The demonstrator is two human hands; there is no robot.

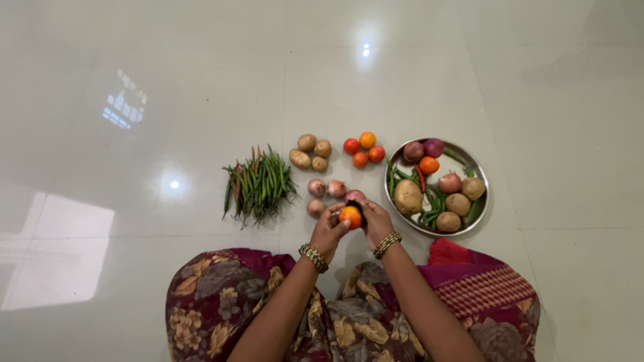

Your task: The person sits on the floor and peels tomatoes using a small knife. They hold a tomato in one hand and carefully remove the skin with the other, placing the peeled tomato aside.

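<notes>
The person sits on a pale tiled floor point(134, 100), and both hands meet in front of the knees. The left hand point(329, 228) has its fingers closed around an orange-red tomato point(350, 216), holding it from the left side. The right hand point(377, 221) touches the same tomato from the right, and its fingers are also bent onto it; a small dark thing point(355, 205) is on top of the tomato (perhaps a stem part or a tool, the view is too small to tell). Just behind the hands lie some pinkish onions point(326, 189) on the floor. Further back there is a small group of potatoes point(310, 153), and beside it four tomatoes point(363, 149) close together. To the left, well apart from the hands, lies a heap of green chillies point(259, 184). To the right stands a round steel plate point(477, 211), with potatoes, onions, one tomato and green chillies in it. Both wrists carry golden bangles point(313, 257)
</notes>
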